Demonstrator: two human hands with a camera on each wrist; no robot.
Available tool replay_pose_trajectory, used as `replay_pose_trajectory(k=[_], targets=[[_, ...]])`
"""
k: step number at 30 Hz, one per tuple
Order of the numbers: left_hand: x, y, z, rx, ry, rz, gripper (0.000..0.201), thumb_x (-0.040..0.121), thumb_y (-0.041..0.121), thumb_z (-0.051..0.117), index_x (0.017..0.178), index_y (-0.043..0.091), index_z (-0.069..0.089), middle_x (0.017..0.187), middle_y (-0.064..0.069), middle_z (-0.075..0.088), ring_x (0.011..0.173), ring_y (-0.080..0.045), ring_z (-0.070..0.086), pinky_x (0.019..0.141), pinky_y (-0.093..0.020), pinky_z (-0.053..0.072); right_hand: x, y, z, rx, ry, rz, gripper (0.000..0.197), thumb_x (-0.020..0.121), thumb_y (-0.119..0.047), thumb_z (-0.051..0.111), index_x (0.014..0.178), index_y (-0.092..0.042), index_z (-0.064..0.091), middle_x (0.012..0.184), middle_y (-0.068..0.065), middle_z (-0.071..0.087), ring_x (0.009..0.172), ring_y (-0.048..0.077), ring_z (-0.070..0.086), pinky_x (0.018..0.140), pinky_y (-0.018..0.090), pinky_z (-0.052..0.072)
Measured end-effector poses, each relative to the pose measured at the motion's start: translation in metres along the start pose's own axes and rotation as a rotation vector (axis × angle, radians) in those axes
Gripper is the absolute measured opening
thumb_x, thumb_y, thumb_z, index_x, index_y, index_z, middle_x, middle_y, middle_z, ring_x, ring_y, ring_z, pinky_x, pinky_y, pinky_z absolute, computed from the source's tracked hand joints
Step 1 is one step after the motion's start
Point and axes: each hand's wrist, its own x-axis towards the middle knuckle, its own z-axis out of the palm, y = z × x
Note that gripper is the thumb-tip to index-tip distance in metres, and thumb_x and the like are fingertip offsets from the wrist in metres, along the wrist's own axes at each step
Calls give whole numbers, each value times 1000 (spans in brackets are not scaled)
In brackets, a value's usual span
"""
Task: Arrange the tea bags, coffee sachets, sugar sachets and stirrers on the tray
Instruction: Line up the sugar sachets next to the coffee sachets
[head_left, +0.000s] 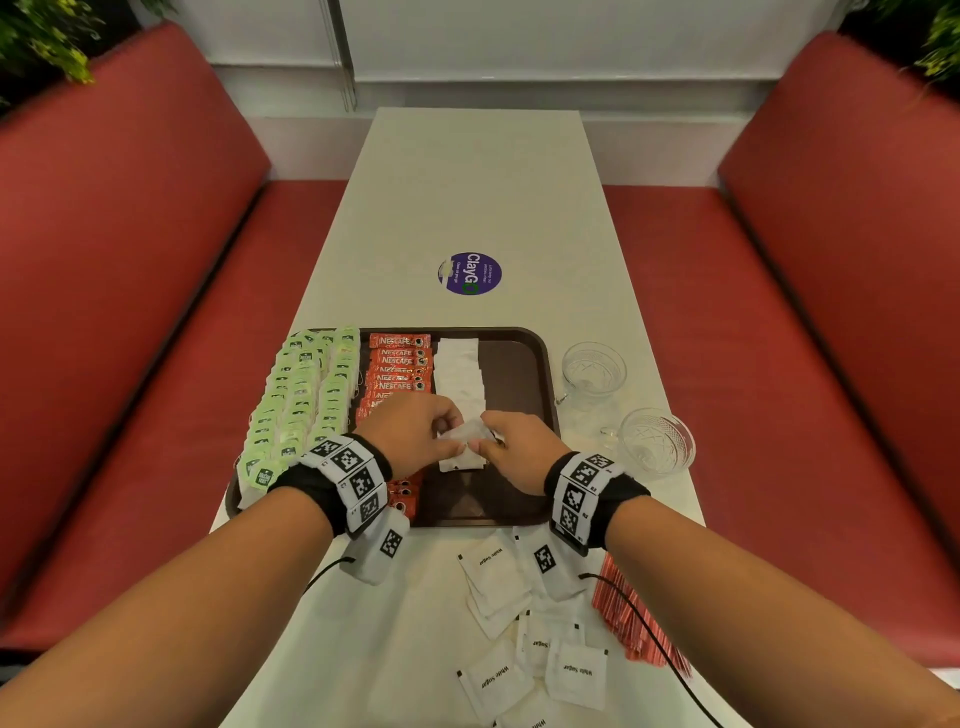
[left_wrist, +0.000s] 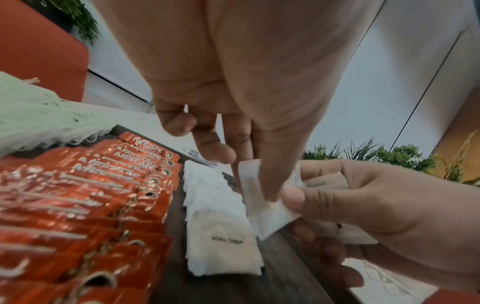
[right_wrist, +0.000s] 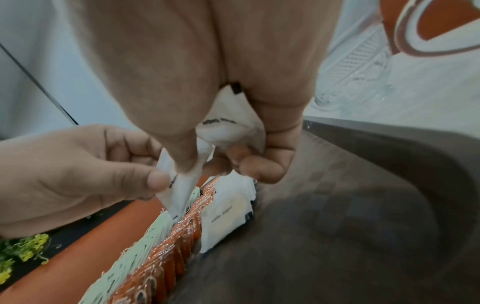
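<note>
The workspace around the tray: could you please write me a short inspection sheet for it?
Surface: pale table bearing a round purple sticker.
Job's things: brown tray holds green tea bags at its left, red coffee sachets beside them, then a row of white sugar sachets; its right part is bare. Loose sugar sachets and red stirrers lie on the table nearer the person.
Clutter: two glass cups right of the tray.
Grippers: left hand and right hand both pinch sugar sachets above the row's near end.
Cables: black leads from the wristbands.
Surroundings: red benches on both sides, plants behind them.
</note>
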Motion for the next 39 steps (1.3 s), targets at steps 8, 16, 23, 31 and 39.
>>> replay_pose_trajectory(k=[8, 16, 23, 31, 39], targets=[[17, -11, 21, 210, -206, -124, 23, 84, 37, 75, 105, 27, 71, 95, 9, 64, 90, -12, 60, 83, -28, 51, 2, 14, 7, -82, -101, 245, 25, 99, -20, 47, 124, -16, 50, 112, 11, 65, 96, 27, 63, 78, 33, 50], [25, -8, 33, 283, -66, -187, 28, 80, 47, 75, 95, 30, 60, 98, 6, 62, 88, -16, 59, 82, -34, 53, 6, 17, 10, -123, -163, 259, 31, 97, -20, 50, 128, -19, 54, 122, 9, 64, 107, 27, 61, 91, 37, 52], [15, -2, 38, 371, -168, -96, 31, 78, 45, 77, 97, 28, 60, 102, 4, 59, 92, -18, 57, 80, -30, 48, 6, 16, 12, -127, -166, 227, 32, 96, -21, 52, 128, -20, 54, 121, 8, 64, 106, 27, 62, 90, 37, 52], [15, -5, 33, 298, -123, -43, 35, 83, 56, 68, 103, 28, 62, 99, 7, 58, 88, -14, 56, 77, -29, 48, 3, 2, 2, 73, -49, 190, 19, 101, -21, 43, 112, -8, 36, 81, 3, 54, 68, 16, 51, 57, 30, 37], [7, -2, 19, 31, -34, 39, 24, 88, 49, 66, 92, 26, 65, 81, 11, 59, 69, -6, 52, 64, -27, 39, 8, -7, -1, 202, 82, 1, 10, 100, -23, 50, 94, -19, 56, 103, 2, 50, 91, 15, 51, 78, 27, 37]])
